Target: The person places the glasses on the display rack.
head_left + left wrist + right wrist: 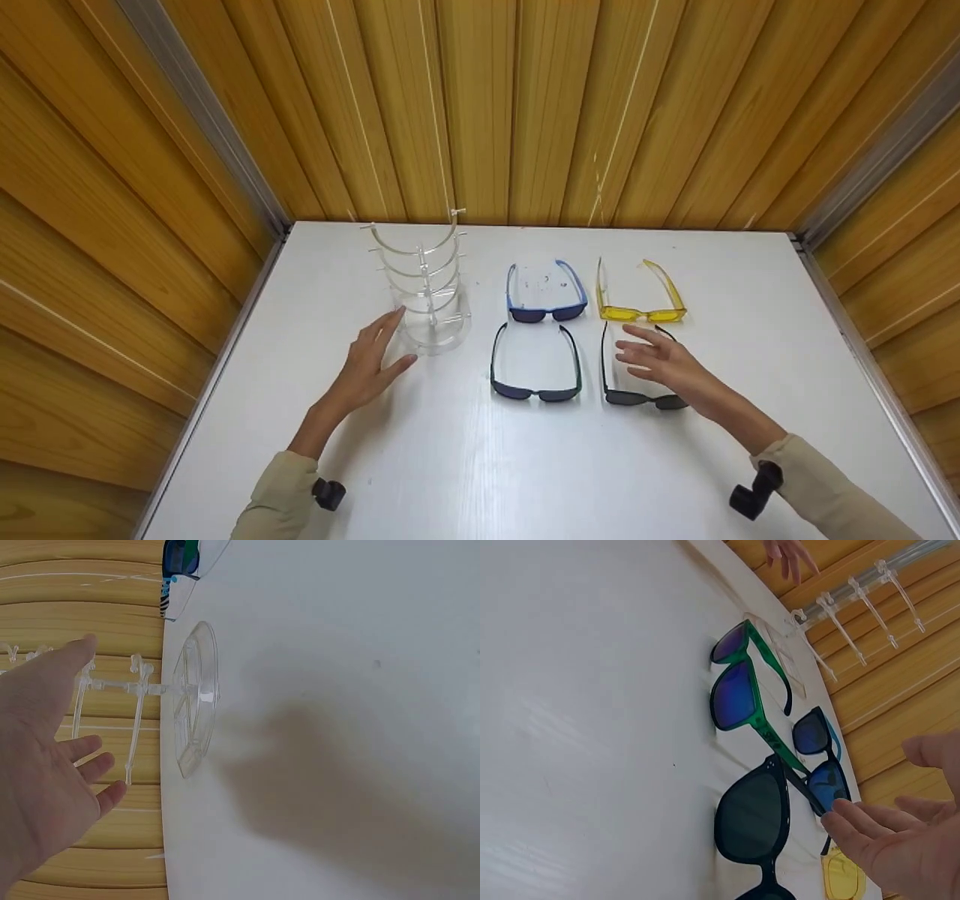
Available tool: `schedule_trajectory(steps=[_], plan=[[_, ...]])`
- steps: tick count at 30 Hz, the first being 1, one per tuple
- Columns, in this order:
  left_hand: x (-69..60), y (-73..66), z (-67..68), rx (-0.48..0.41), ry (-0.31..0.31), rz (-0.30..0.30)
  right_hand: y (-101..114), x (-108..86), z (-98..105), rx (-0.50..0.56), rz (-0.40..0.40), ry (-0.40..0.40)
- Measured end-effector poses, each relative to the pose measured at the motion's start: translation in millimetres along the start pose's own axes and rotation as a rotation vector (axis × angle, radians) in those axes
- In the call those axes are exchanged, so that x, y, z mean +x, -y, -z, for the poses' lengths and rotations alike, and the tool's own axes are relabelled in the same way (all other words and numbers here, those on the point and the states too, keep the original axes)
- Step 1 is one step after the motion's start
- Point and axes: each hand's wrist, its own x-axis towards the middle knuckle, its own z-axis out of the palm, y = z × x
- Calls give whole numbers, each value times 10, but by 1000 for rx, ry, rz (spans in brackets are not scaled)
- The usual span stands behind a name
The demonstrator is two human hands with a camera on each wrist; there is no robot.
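A clear plastic eyewear display stand [437, 346] with several curved tiers stands upright at the back left of the table. My left hand [364, 371] is beside its left front, fingers spread and holding nothing; whether a fingertip touches it I cannot tell. My right hand [667, 367] hovers empty over the black sunglasses [628, 398], partly covering them in the head view. Left of these lie green-framed sunglasses [735, 694] with purple-blue lenses. Behind them are blue-framed sunglasses [528, 315] and yellow glasses [622, 314], all with temples unfolded and pointing back.
The white table [465, 480] meets a wood-patterned wall [480, 112] just behind the stand, with more panels on both sides. Metal strips [210, 97] run along the corners. A small black device [328, 493] is strapped at each sleeve cuff.
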Motion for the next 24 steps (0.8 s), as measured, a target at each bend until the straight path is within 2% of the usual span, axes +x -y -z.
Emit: schedule_trajectory(steps=[5, 8, 13, 16, 18, 22, 24], plan=[[73, -75, -181, -177, 52, -17, -3, 9, -108, 48, -18, 37], [147, -127, -312, -262, 79, -49, 15, 54, -183, 71, -43, 45], [262, -222, -494, -307, 128, -103, 47, 116, -286, 90, -74, 68], [299, -264, -604, -355, 134, -113, 41, 120, -344, 102, -75, 85], [305, -296, -676, -451, 151, -68, 28, 109, -384, 118, -79, 95], [312, -363, -786, -727, 211, 86, 12, 77, -477, 147, -103, 105], [328, -380, -824, -831, 230, 147, 13, 72, -516, 150, -117, 104]])
